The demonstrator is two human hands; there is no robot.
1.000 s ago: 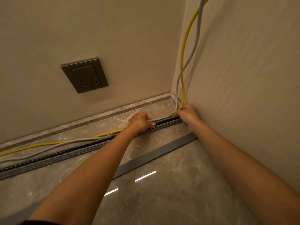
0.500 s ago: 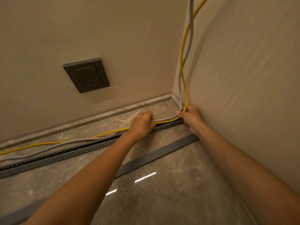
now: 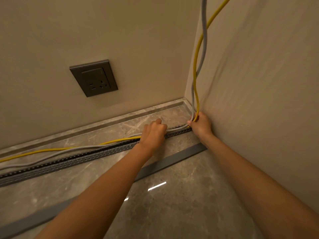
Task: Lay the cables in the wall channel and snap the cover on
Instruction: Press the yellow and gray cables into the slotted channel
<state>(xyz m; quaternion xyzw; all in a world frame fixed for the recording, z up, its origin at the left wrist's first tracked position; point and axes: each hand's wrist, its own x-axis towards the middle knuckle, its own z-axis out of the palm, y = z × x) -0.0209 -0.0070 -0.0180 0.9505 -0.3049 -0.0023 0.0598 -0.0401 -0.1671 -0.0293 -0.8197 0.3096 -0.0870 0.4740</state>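
Cables: yellow cable (image 3: 51,149) and grey cable (image 3: 198,69) pinched in right hand (image 3: 201,124) at corner; left hand (image 3: 153,132) closed over both above slotted channel (image 3: 86,156). Best pressed down between fingers progressively leftward. Cover (image 3: 172,161) loose, nearer than fingers.

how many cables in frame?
2. The yellow cable and the grey cable both drop down the corner, pass through the right hand and left hand, then run left along the floor behind the channel.
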